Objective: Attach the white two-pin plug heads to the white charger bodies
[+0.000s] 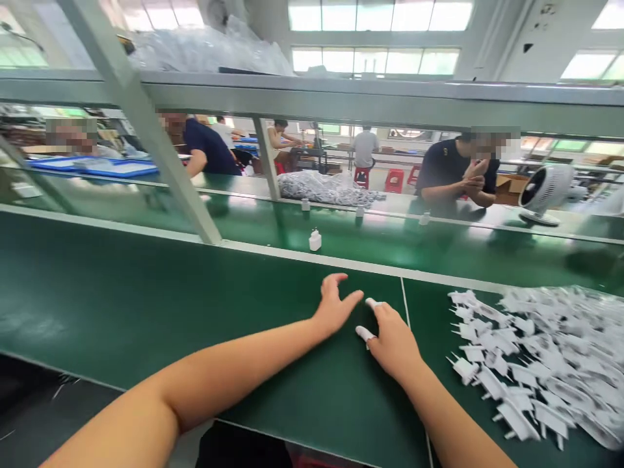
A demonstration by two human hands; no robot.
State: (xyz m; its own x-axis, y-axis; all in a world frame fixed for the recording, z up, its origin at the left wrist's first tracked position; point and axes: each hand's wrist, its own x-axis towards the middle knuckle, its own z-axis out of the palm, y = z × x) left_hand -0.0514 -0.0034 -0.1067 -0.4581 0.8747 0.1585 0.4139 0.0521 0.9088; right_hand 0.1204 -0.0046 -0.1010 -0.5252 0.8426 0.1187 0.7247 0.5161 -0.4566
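My left hand (335, 305) rests on the green work mat (146, 305) with fingers spread and thumb apart, holding nothing. My right hand (390, 338) lies just beside it, knuckles up, with white finger cots on the thumb and a fingertip; its fingers curl down and I see nothing in them. A large pile of white plug parts (536, 364) lies on the mat right of my right hand. One white plug adapter (314, 240) stands upright on the green conveyor belt (439, 247) beyond my hands.
A metal frame post (160, 149) slants across the left. Several more small white parts ride the belt. Across the line sit other people, one with hands together (470, 179). A white fan (543, 192) stands at the right. A heap of bagged parts (326, 188) lies opposite.
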